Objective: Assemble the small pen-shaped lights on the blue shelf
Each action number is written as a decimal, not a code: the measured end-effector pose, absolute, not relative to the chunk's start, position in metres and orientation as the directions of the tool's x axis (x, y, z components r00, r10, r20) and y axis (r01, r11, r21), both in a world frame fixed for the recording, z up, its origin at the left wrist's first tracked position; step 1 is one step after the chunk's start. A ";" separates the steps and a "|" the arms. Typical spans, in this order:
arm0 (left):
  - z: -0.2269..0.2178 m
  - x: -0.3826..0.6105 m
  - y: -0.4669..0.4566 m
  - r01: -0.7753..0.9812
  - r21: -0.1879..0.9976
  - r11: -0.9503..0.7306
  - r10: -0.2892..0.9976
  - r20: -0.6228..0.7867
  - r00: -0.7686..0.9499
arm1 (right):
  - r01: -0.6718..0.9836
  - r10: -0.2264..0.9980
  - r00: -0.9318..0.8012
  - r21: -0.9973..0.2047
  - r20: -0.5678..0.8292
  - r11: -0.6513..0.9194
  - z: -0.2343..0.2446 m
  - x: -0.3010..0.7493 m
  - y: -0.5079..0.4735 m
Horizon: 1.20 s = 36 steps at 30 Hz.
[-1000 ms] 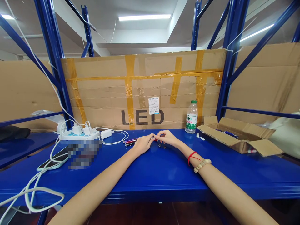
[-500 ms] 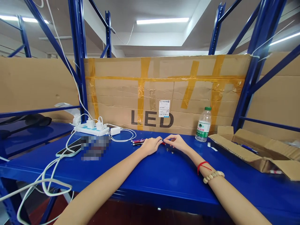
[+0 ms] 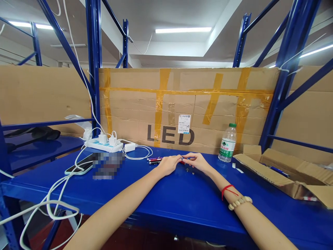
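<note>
My left hand (image 3: pixel 169 164) rests on the table with its fingers closed around a small silver-ended piece (image 3: pixel 181 158). Meeting it from the other side, my right hand (image 3: pixel 197 161) has thumb and fingers closed at the same spot, with a slim red tube (image 3: pixel 183 161) partly showing beneath the fingers. How the two pieces join is hidden by my fingertips. Slim red and dark metallic pen-like sticks (image 3: pixel 154 160) lie just left of my left hand. Small shiny round metal bits (image 3: pixel 193 173) sit on the table below my right hand.
A water bottle (image 3: pixel 227 144) stands at the back right, beside an open cardboard box (image 3: pixel 281 184) holding a blue pen-like item. To the left are a power strip (image 3: pixel 104 145), white cables and a phone (image 3: pixel 82 166). A large carton (image 3: pixel 130 111) walls the blue table's back.
The view has shifted slightly, so everything sits a little lower and further right. My hands stay together at the same spot, the right fingers lying slightly flatter over the piece.
</note>
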<state>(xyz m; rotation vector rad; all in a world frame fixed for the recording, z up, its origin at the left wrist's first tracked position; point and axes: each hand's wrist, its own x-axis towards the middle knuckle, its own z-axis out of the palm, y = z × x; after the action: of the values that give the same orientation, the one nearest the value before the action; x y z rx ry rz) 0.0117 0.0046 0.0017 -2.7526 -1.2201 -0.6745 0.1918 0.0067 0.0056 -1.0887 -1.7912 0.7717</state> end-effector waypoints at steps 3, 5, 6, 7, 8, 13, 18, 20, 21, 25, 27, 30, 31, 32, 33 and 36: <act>0.000 0.011 0.007 0.677 0.141 -0.723 0.660 0.430 0.615 | 0.336 0.897 -0.234 -0.835 0.375 0.436 0.006 0.191 0.006; 0.000 0.011 0.007 0.664 0.160 -0.730 0.658 0.425 0.622 | 0.327 0.896 -0.229 -0.837 0.380 0.438 0.006 0.190 0.007; 0.001 0.011 0.007 0.663 0.169 -0.729 0.662 0.419 0.621 | 0.323 0.896 -0.221 -0.838 0.385 0.440 0.005 0.190 0.008; 0.002 0.011 0.006 0.667 0.177 -0.724 0.670 0.410 0.619 | 0.319 0.896 -0.209 -0.839 0.392 0.442 0.005 0.190 0.009; 0.003 0.011 0.005 0.675 0.184 -0.715 0.681 0.402 0.612 | 0.316 0.895 -0.195 -0.838 0.401 0.444 0.005 0.190 0.010; 0.007 0.013 0.001 0.730 0.197 -0.655 0.739 0.370 0.563 | 0.309 0.895 -0.184 -0.840 0.407 0.445 0.007 0.188 0.007; 0.007 0.013 0.002 0.762 0.182 -0.621 0.765 0.351 0.540 | 0.317 0.930 -0.195 -0.878 0.310 0.359 0.011 0.186 0.000; 0.007 0.013 0.002 0.761 0.192 -0.620 0.768 0.345 0.539 | 0.309 0.935 -0.196 -0.887 0.295 0.344 0.011 0.185 0.000; 0.007 0.012 0.002 0.758 0.199 -0.622 0.769 0.342 0.541 | 0.303 0.935 -0.198 -0.888 0.295 0.345 0.011 0.185 0.000; 0.007 0.011 0.002 0.734 0.229 -0.640 0.759 0.339 0.556 | 0.298 0.930 -0.214 -0.887 0.297 0.352 0.011 0.187 0.001; 0.007 0.011 0.002 0.716 0.242 -0.655 0.748 0.344 0.567 | 0.301 0.929 -0.219 -0.885 0.299 0.355 0.011 0.188 0.001; 0.005 0.011 0.004 0.683 0.261 -0.682 0.725 0.360 0.587 | 0.305 0.921 -0.226 -0.876 0.316 0.375 0.011 0.190 0.002; 0.004 0.011 0.004 0.670 0.268 -0.692 0.717 0.365 0.594 | 0.308 0.917 -0.231 -0.870 0.324 0.385 0.011 0.190 0.002; 0.004 0.011 0.005 0.660 0.274 -0.700 0.710 0.369 0.599 | 0.315 0.913 -0.238 -0.863 0.331 0.395 0.010 0.191 0.003; 0.003 0.011 0.005 0.653 0.280 -0.704 0.707 0.372 0.602 | 0.322 0.909 -0.244 -0.856 0.337 0.404 0.010 0.191 0.004; 0.002 0.011 0.007 0.649 0.292 -0.702 0.709 0.368 0.602 | 0.344 0.902 -0.259 -0.840 0.345 0.420 0.009 0.193 0.007</act>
<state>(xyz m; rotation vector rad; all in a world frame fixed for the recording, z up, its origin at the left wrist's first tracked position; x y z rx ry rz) 0.0112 0.0072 0.0022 -2.9250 -1.2462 -0.7646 0.1934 0.0070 0.0086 -1.0725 -1.8069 0.8082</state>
